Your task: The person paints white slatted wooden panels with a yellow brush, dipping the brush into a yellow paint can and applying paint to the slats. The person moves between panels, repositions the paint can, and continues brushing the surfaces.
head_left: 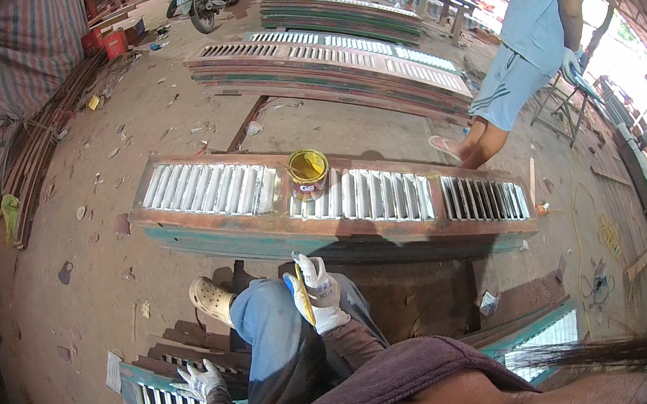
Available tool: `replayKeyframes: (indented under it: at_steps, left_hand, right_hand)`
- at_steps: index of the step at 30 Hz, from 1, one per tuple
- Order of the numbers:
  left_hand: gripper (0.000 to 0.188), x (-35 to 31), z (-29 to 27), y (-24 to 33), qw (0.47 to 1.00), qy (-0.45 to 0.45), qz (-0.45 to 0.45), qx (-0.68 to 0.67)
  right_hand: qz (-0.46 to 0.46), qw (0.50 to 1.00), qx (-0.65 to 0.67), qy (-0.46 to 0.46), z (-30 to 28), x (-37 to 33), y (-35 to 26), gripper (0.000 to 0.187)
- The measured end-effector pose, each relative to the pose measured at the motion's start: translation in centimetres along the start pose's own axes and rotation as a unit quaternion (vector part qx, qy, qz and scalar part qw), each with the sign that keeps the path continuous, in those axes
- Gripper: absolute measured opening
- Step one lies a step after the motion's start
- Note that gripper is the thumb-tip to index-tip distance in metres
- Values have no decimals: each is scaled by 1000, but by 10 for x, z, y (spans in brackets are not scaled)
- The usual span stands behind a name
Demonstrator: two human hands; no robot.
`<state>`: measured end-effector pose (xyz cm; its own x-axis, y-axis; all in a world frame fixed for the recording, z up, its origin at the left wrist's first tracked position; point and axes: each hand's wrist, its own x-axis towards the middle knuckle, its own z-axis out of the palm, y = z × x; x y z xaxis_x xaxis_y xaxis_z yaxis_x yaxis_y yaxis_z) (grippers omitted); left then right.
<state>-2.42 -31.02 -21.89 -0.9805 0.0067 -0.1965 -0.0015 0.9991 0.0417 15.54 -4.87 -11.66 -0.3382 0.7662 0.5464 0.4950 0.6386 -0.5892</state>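
The two hands are well apart, both in white work gloves with dark sleeves behind them. The left hand (199, 380) is low, its forearm coming up from the lower edge; the palm faces down and the loosely spread fingers lie across a louvred wooden panel with a teal-green frame and pale slats (131, 395), gripping nothing that shows. The right hand (321, 290) is raised in front of the lap, between the knees of faded blue jeans (260, 312). Its forearm slants up and leftward, and its fingers point upward, closed around a narrow, flat, yellow-edged piece (301, 301). That piece stands nearly upright along the left side of the glove, its top leaning slightly left; its exact kind is hard to tell.

Just beyond the right hand, and apart from it, lies a stack of long louvred panels, the top one framed in reddish-brown wood with white slats on most of its length (438, 205). A round, open tin with yellow contents and yellow smears on its rim (309, 175) stands upright on that top panel, between two slatted sections. A beige clog with holes (212, 301) shows left of the jeans. Farther off to the right, a co-worker in light blue clothes (547, 5) stands near the stack's far side.
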Motion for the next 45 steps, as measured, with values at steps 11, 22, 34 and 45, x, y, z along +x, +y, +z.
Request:
replayKeyframes:
  at_steps: [11, 22, 34, 45]
  left_hand:
    - [52, -4, 3, -2, 998, 25, 43, -39]
    - [47, 11, 27, -16, 993, 63, 88, -49]
    - [43, 7, 20, -14, 991, 74, 109, -32]
    - [44, 14, 33, -17, 991, 77, 104, -25]
  right_hand:
    - [15, 1000, -6, -12, -3, 0, -2, 46]
    - [15, 1000, -2, -13, 1, -1, -1, 46]
    - [13, 1000, 1, -7, 1, 0, 0, 44]
    - [23, 1000, -7, -17, 1, 0, -1, 45]
